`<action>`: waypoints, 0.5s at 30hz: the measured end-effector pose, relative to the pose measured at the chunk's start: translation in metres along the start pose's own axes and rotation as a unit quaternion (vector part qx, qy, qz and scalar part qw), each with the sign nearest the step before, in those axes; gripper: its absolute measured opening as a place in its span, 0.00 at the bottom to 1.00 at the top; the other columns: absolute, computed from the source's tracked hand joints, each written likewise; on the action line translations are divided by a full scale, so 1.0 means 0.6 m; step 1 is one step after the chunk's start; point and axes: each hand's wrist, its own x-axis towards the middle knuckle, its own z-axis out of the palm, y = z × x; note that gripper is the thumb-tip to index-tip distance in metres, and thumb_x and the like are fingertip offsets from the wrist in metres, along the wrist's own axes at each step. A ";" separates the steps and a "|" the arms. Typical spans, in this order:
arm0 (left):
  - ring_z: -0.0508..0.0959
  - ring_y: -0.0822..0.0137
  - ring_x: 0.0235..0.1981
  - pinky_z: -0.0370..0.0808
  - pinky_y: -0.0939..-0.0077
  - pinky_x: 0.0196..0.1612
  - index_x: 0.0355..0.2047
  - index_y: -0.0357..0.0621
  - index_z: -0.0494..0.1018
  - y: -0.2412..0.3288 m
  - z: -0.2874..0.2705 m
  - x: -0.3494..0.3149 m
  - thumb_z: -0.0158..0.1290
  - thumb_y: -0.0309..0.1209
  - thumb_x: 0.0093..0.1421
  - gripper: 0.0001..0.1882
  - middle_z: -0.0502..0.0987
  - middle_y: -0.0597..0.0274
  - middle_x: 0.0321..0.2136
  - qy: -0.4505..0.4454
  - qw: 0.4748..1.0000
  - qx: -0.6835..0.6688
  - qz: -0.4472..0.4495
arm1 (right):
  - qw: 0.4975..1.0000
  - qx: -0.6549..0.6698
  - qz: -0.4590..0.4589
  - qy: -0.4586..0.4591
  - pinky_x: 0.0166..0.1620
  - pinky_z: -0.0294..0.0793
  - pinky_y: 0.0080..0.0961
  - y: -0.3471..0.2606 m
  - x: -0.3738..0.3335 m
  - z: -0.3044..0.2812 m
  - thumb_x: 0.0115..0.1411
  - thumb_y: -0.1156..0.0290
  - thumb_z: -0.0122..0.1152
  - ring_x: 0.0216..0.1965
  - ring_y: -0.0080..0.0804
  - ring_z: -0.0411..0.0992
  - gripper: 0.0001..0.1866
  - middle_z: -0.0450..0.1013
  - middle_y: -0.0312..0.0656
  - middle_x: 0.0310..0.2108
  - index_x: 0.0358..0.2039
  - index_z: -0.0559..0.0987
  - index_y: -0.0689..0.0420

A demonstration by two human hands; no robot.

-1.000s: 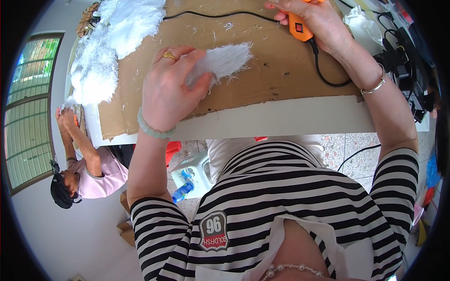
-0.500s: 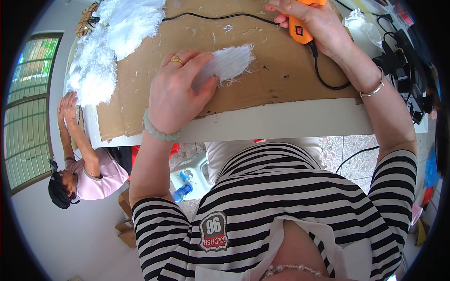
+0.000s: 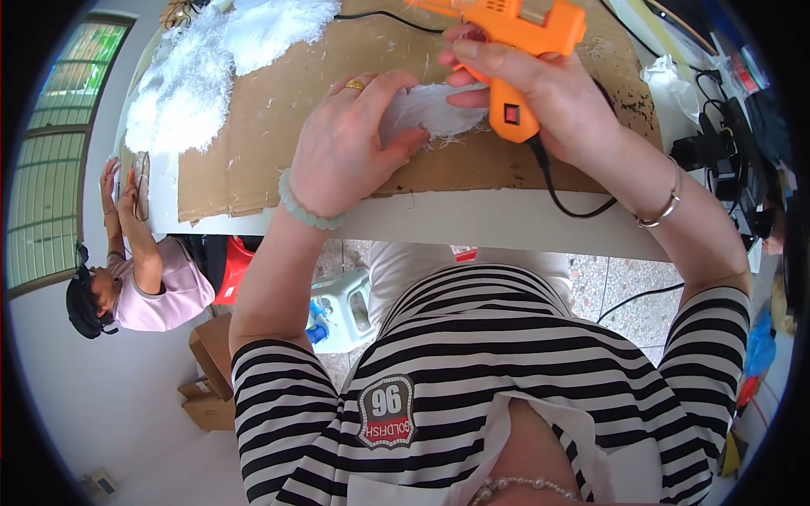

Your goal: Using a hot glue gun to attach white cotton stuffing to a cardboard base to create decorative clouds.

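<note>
An orange hot glue gun (image 3: 509, 101) with a red switch is gripped by its handle in my right hand (image 3: 574, 105). Its nozzle points left across the upper part of the cardboard, and a black cord hangs from the handle's base. My left hand (image 3: 346, 139) pinches a small white fabric piece (image 3: 439, 105) with frayed edges, thumb at the near side and fingers at the far side. The fabric lies on brown cardboard (image 3: 253, 135), partly covered by both hands. My right fingertips are close over its right end.
White fluffy material (image 3: 181, 101) is heaped at the upper left of the table. Crumpled white paper (image 3: 671, 84) and black power adapters (image 3: 717, 152) lie at the right. Another person (image 3: 156, 287) sits to the left. A pale stool (image 3: 342, 312) stands below the table edge.
The glue gun has come down and left toward the fabric, showing more of its body. My left hand and the fabric appear slightly further right and lower as the view shifted.
</note>
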 end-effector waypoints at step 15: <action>0.76 0.55 0.25 0.73 0.66 0.34 0.25 0.38 0.76 -0.030 -0.018 -0.079 0.57 0.28 0.51 0.05 0.77 0.54 0.22 0.158 0.963 -0.031 -0.217 | 0.996 -0.029 0.081 0.009 0.43 0.73 0.26 0.018 0.002 -0.015 0.57 0.65 0.59 0.36 0.26 0.72 0.19 0.72 0.40 0.38 0.46 0.71 0.61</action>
